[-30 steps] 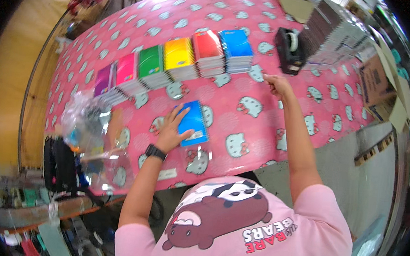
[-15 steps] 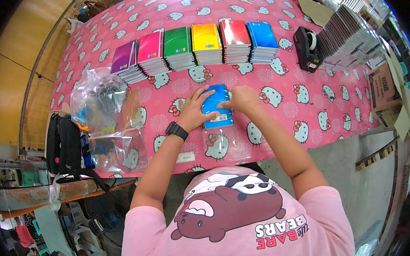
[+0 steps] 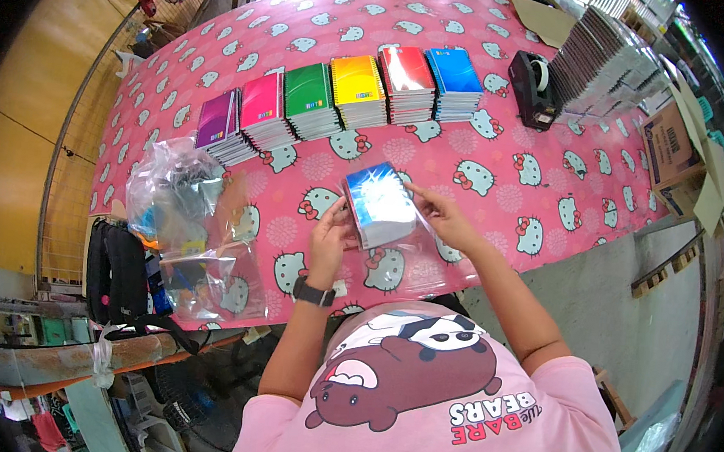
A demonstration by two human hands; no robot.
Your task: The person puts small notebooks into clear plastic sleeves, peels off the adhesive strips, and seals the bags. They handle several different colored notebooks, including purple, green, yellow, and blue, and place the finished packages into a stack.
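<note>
A small spiral notebook bundle with a blue cover [image 3: 377, 195] is held between my two hands, tilted above the table, light glaring off its top. My left hand [image 3: 330, 234] is closed on its left side, fingers partly under it. On the opposite side, my right hand [image 3: 441, 215] grips the edge by the coil. Clear plastic [image 3: 414, 268] hangs or lies at the bundle's lower end; how far it wraps the bundle is hard to tell. Beyond my hands stand stacks of spiral notebooks: purple [image 3: 217, 121], pink [image 3: 263, 99], green [image 3: 309, 91], yellow [image 3: 358, 81], red [image 3: 407, 70] and blue [image 3: 453, 72].
Clear plastic bags [image 3: 181, 203] lie at the left, beside a black bag [image 3: 116, 270] at the table edge. A black tape dispenser [image 3: 532, 91] stands at the back right, near tall notebook stacks [image 3: 609, 63]. A cardboard box [image 3: 672, 148] sits past the right edge.
The blue notebook bundle has gone from lying flat to being raised and tilted toward me. My left hand moved from its cover to its left side; my right hand shifted lower along the right.
</note>
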